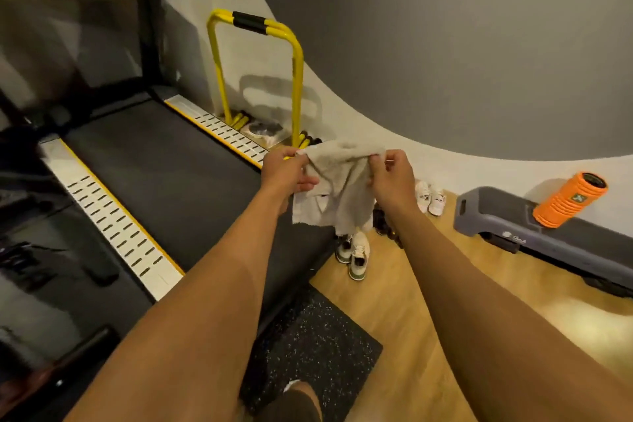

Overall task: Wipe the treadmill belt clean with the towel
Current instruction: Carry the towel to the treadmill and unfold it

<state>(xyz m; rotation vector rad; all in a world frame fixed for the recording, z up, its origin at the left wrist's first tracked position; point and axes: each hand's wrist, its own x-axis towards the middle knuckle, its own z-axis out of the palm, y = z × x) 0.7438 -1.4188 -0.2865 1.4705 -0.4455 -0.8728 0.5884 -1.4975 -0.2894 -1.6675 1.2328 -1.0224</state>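
A pale beige towel (pixel 337 188) hangs in the air over the rear right corner of the treadmill. My left hand (pixel 286 173) pinches its upper left edge and my right hand (pixel 394 178) pinches its upper right edge, so the cloth droops between them. The dark treadmill belt (pixel 164 168) runs from the lower middle up to the left, between two silver side rails with yellow trim (pixel 113 219). The towel does not touch the belt.
A yellow metal frame (pixel 296 79) stands by the wall beyond the right rail. White shoes (pixel 356 252) and another pair (pixel 430 197) sit on the wood floor. A grey step platform (pixel 507 219) carries an orange foam roller (pixel 568 199). A speckled black mat (pixel 315 349) lies behind the treadmill.
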